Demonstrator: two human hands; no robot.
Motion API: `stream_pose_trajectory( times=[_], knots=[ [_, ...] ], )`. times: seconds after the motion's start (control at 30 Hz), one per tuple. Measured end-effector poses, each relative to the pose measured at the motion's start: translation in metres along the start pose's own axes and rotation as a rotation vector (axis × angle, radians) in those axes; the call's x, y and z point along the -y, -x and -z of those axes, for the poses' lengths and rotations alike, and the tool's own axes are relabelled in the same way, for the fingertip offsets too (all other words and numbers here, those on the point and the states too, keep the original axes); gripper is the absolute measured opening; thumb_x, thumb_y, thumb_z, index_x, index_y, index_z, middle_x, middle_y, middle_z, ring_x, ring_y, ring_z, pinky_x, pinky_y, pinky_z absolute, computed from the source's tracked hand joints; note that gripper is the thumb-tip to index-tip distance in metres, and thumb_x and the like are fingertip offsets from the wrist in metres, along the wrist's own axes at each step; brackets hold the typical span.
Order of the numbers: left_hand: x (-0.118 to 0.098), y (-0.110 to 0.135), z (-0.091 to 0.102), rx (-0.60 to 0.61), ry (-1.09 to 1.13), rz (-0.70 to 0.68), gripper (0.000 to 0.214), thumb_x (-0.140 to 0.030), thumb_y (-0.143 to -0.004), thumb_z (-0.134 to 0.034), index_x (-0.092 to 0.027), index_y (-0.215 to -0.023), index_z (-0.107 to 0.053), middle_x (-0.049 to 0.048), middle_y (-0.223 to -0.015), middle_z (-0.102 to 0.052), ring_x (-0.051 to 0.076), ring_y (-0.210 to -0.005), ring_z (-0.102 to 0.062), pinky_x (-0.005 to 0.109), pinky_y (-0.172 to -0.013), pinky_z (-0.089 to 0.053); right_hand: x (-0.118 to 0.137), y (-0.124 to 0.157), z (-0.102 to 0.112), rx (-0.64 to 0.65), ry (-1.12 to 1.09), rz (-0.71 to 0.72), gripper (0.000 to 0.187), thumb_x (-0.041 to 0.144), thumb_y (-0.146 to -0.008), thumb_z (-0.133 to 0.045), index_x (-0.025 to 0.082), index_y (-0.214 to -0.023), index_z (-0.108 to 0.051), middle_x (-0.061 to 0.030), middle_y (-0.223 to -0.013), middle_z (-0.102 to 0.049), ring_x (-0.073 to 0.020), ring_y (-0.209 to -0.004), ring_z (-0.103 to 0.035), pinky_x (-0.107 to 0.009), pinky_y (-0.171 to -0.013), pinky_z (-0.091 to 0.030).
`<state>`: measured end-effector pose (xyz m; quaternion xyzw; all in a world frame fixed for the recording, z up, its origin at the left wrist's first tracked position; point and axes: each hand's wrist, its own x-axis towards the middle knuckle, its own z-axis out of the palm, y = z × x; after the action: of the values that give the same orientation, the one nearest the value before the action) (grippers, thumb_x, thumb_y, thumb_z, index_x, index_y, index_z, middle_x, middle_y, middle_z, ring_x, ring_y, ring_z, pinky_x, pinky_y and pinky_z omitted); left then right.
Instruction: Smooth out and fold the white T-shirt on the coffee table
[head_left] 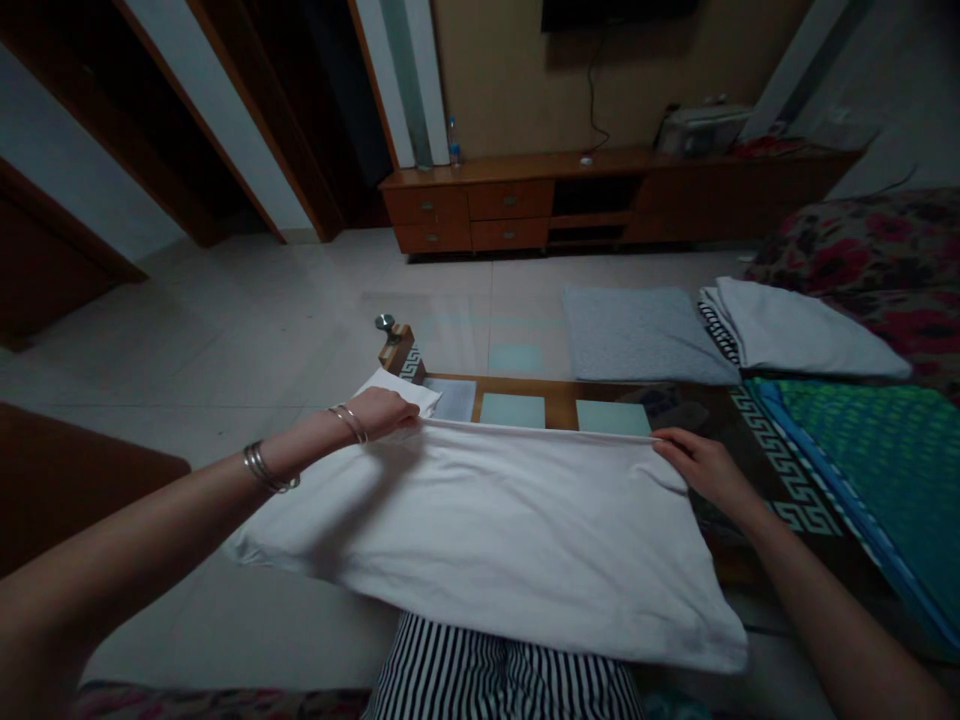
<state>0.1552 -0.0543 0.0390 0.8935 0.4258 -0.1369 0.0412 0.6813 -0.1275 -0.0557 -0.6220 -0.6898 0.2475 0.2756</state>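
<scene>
A white cloth garment (510, 520) is stretched between my two hands, over a glass-topped table and my lap. My left hand (382, 412) pinches its far edge toward the left, and a white flap stands up just beyond the fingers. At the far right corner of the same edge, my right hand (694, 460) grips the fabric between thumb and fingers. The near part of the garment hangs down over striped trousers (495, 675), lightly wrinkled. Whether it is a shirt or another garment, I cannot tell.
A folded grey cloth (641, 335) lies on the table's far right side. Beside it are a folded white garment (806, 330) and a green and blue textile (877, 450). A metal-capped table corner (385, 323) sticks up at left. A wooden TV cabinet (510, 205) stands along the wall.
</scene>
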Motion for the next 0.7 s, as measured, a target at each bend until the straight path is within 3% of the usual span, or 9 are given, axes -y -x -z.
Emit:
stream_pose_trajectory(
  times=[0.13, 0.23, 0.33, 0.4, 0.53, 0.7],
  knots=[
    [-0.008, -0.010, -0.008, 0.186, 0.039, 0.063, 0.015, -0.021, -0.084, -0.054, -0.018, -0.079, -0.068, 0.0044, -0.069, -0.062, 0.014, -0.056, -0.048, 0.026, -0.058, -0.030, -0.008, -0.010, 0.001, 0.088, 0.024, -0.027, 0.035, 0.050, -0.081, -0.051, 0.020, -0.085, -0.069, -0.0048, -0.082, -0.072, -0.0223, -0.077, -0.065, -0.030, -0.069, -0.048],
    [-0.015, -0.017, -0.011, 0.180, 0.067, -0.133, 0.012, -0.021, -0.082, -0.057, -0.018, -0.078, -0.069, 0.0064, -0.090, -0.066, 0.017, -0.075, -0.056, 0.026, -0.068, -0.036, -0.012, -0.014, 0.002, 0.091, 0.095, -0.051, 0.033, 0.050, -0.079, -0.053, 0.021, -0.079, -0.069, -0.0040, -0.076, -0.071, -0.0214, -0.070, -0.064, -0.029, -0.064, -0.046],
    [-0.012, -0.023, -0.012, 0.066, 0.066, -0.358, 0.009, -0.019, -0.079, -0.060, -0.019, -0.080, -0.069, 0.0066, -0.109, -0.064, 0.019, -0.098, -0.054, 0.031, -0.093, -0.033, -0.014, -0.014, 0.001, 0.040, 0.164, -0.079, 0.031, 0.050, -0.076, -0.056, 0.022, -0.077, -0.069, -0.0031, -0.073, -0.070, -0.0204, -0.067, -0.063, -0.028, -0.062, -0.044],
    [-0.006, -0.026, -0.013, 0.052, 0.080, -0.400, 0.009, -0.017, -0.077, -0.060, -0.019, -0.075, -0.068, 0.0043, -0.100, -0.066, 0.018, -0.095, -0.054, 0.035, -0.101, -0.025, -0.016, -0.014, -0.001, 0.017, 0.202, -0.090, 0.030, 0.050, -0.075, -0.056, 0.023, -0.076, -0.069, -0.0030, -0.073, -0.069, -0.0203, -0.066, -0.063, -0.028, -0.061, -0.042],
    [0.010, -0.032, -0.013, 0.091, 0.089, -0.336, 0.011, -0.019, -0.074, -0.062, -0.019, -0.064, -0.065, 0.0012, -0.074, -0.063, 0.015, -0.077, -0.052, 0.032, -0.091, -0.028, -0.017, -0.014, -0.006, -0.002, 0.263, -0.075, 0.030, 0.050, -0.075, -0.056, 0.023, -0.077, -0.069, -0.0030, -0.073, -0.069, -0.0201, -0.067, -0.063, -0.028, -0.060, -0.041],
    [0.022, -0.034, -0.010, 0.039, 0.040, -0.264, 0.011, -0.021, -0.074, -0.062, -0.018, -0.063, -0.065, 0.0041, -0.080, -0.063, 0.017, -0.081, -0.051, 0.030, -0.082, -0.030, -0.014, -0.014, -0.004, -0.008, 0.288, -0.025, 0.025, 0.044, -0.077, -0.056, 0.022, -0.079, -0.069, -0.0037, -0.082, -0.071, -0.0198, -0.073, -0.063, -0.028, -0.065, -0.042]
  ],
)
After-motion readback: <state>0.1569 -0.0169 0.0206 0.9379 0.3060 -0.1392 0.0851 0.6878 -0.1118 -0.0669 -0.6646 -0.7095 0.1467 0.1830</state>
